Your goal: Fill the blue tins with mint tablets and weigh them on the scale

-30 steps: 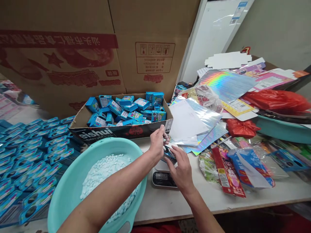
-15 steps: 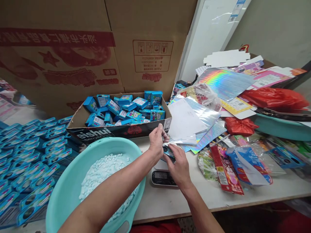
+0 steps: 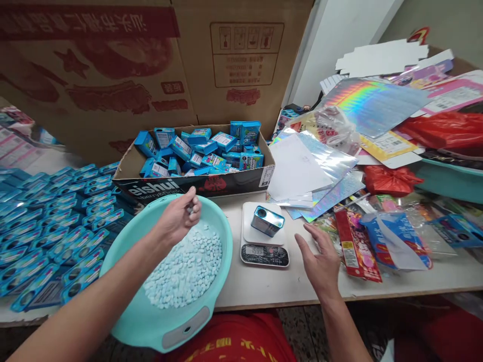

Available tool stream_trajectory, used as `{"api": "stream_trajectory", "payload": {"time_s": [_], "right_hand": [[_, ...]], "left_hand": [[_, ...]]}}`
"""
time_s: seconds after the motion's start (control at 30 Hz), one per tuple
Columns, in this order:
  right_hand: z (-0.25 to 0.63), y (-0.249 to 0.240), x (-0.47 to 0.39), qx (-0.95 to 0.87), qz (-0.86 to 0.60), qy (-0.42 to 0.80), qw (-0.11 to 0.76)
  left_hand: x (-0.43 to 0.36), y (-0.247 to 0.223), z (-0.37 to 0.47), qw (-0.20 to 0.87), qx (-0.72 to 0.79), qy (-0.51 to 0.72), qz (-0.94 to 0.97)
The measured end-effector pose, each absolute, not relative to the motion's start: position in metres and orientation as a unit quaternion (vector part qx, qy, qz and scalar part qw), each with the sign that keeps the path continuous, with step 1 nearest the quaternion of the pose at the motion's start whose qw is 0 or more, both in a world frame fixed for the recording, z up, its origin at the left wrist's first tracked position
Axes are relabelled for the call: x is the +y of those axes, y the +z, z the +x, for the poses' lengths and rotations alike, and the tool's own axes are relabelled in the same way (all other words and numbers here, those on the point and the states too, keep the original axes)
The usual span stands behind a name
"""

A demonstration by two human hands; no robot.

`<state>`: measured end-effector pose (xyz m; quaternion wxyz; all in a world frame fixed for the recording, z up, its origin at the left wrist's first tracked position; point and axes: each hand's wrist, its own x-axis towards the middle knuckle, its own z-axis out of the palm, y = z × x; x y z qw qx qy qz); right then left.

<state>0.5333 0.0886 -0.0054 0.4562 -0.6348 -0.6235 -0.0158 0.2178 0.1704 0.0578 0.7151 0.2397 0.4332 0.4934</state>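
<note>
Above the turquoise basin, my left hand is closed around a few pale tablets. Many more light-blue tablets lie loose in the basin. A small blue box rests on the white plate of a digital scale, whose display is lit. To the right of the scale, my right hand hovers with its fingers apart and nothing in them, not touching the box.
Behind the basin stands an open carton full of blue boxes. Rows of blue boxes fill the left side. At right lie holographic sheets, white paper, a red wrapper and a blue packet. A large cardboard box rises behind.
My left hand has moved left from the scale to above the basin. My right hand has let go of the small box, leaving it on the scale, and drawn right. The view has shifted.
</note>
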Motion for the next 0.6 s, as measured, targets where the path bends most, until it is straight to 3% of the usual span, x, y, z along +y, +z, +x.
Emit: {"api": "stream_trajectory", "payload": {"time_s": [0.37,0.6], "right_hand": [[0.529,-0.019,0.08,-0.599,-0.656,0.073,0.455],[0.508,-0.017,0.101,-0.588,-0.633,0.158,0.478]], "left_hand": [[0.09,0.019,0.163,0.636,0.573,0.319,0.407],[0.058,0.001,0.17,0.35,0.596,0.172,0.702]]}}
